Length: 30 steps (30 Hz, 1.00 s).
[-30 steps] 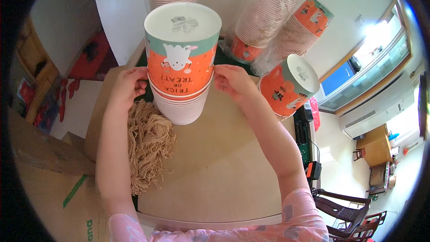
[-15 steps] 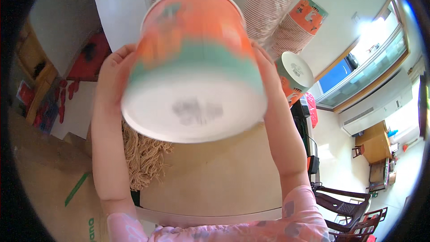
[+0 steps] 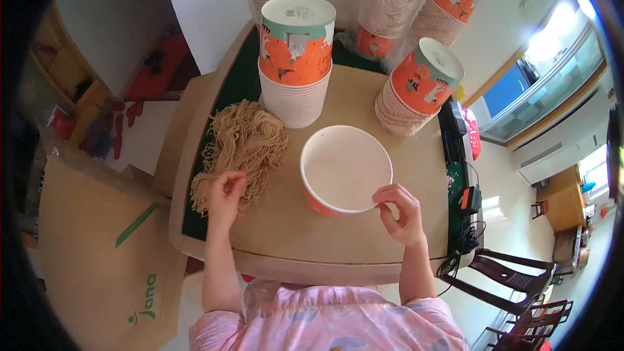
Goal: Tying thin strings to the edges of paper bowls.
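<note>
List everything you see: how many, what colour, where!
Bucket: one, white inside, table's middle
Bucket stacks: five, orange, green, white, far side
Yarn: one bundle, beige, left
Table: one, tan and green, centre
Carton: one, brown, left
Chairs: at least two, brown, lower right
Window or glass door: one, brown frame, right
Cables: one tangle, black, right edge
Rest: too small to tell
Top: one, pink, bottom
Left hand: one, bare, over yarn
Right hand: one, bare, bucket's rim
</note>
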Motion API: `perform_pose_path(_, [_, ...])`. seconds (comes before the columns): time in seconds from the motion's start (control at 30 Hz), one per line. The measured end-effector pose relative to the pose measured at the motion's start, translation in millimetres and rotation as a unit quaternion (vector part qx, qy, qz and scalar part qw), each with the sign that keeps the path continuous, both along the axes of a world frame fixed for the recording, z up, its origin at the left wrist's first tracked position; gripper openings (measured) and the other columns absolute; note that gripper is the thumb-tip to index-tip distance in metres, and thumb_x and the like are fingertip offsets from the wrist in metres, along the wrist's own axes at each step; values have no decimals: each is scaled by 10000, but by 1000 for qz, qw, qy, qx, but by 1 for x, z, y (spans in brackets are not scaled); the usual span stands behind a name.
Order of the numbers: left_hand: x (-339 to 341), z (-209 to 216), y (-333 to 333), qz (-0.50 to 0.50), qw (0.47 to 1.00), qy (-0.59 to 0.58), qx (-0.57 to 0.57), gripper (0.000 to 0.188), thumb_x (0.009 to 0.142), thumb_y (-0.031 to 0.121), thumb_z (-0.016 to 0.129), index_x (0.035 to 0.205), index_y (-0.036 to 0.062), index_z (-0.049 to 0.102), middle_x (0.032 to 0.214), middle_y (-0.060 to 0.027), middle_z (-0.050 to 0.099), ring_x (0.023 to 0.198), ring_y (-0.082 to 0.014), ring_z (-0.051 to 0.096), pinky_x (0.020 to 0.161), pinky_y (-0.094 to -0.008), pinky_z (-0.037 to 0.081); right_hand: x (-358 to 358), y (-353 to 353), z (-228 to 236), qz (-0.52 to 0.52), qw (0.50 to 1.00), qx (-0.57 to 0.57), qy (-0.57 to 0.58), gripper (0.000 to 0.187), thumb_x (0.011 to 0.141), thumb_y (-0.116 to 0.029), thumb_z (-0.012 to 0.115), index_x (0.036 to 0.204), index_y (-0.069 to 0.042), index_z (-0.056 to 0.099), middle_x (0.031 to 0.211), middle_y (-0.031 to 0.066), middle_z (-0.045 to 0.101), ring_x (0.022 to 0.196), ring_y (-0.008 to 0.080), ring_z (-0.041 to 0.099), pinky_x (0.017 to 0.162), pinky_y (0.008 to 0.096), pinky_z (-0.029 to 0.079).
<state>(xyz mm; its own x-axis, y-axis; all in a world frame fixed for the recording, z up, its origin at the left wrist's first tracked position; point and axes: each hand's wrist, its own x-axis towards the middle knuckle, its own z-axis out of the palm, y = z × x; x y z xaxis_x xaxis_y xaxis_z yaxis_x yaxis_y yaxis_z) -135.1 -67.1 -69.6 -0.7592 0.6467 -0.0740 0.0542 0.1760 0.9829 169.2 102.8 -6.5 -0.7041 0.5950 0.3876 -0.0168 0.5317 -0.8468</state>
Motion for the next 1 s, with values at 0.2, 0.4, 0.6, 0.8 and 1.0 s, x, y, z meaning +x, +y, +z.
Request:
perform_pose_path(0.2, [35, -53, -32, -27, 988, 142, -63, 71, 841, 46, 644, 898, 2, 640, 776, -59, 622, 666, -129, 572, 614, -262, 459, 18, -29, -23, -65, 998, -3, 2, 223, 705, 150, 509, 851, 18, 616, 908, 130, 632, 795, 219, 630, 705, 280, 510])
perform_pose_path(0.4, [36, -36, 5, 1, 946, 314, -81, 92, 825, 90, 650, 875, 13, 643, 825, -126, 605, 733, -267, 614, 658, -356, 486, 25, -50, -23, -158, 986, -23, 40, 194, 740, 139, 527, 854, 18, 628, 919, 120, 643, 797, 177, 620, 703, 261, 499])
perform_pose_path(0.6, [36, -41, 43, 15, 873, 445, -198, 141, 817, 137, 663, 857, 3, 644, 920, -157, 590, 852, -333, 587, 720, -411, 472, 39, -73, -16, -187, 980, -6, 74, 180, 753, 131, 539, 856, 17, 633, 912, 115, 647, 773, 165, 606, 685, 251, 488])
perform_pose_path(0.8, [45, -33, 12, -72, 929, 356, -71, 100, 792, 108, 651, 835, 19, 636, 861, -148, 585, 847, -321, 593, 717, -391, 496, 45, -101, -26, -46, 995, -44, 77, 160, 768, 104, 547, 883, 33, 633, 909, 117, 624, 748, 140, 584, 634, 241, 470])
perform_pose_path(1.0, [131, -21, -60, -233, 969, 85, -16, 90, 814, 53, 677, 878, 7, 634, 878, -87, 654, 773, -136, 637, 659, -271, 501, -10, -142, -96, -25, 919, -389, -61, 252, 950, -225, 585, 1045, -1, 648, 868, -9, 637, 744, 60, 549, 659, 218, 474])
